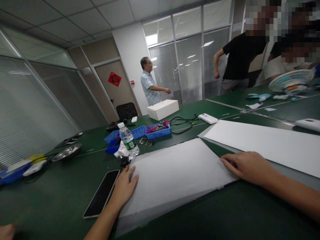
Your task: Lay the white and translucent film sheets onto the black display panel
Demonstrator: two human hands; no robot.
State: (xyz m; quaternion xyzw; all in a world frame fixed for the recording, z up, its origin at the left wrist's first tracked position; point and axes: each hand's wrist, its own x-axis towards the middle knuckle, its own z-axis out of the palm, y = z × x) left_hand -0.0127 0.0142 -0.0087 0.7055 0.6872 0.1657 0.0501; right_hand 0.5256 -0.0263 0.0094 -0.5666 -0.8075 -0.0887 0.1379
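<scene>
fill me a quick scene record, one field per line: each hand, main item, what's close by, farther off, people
left hand: fingers spread, at the left edge of the white sheet
right hand: at the sheet's right edge; grip unclear
main item: white sheet, flat on the green table
close by: phone beside the left hand; capped bottle and glasses beyond the sheet
farther off: blue tray of red wires; white box
people: one in light blue, one in black, both beyond the table
</scene>
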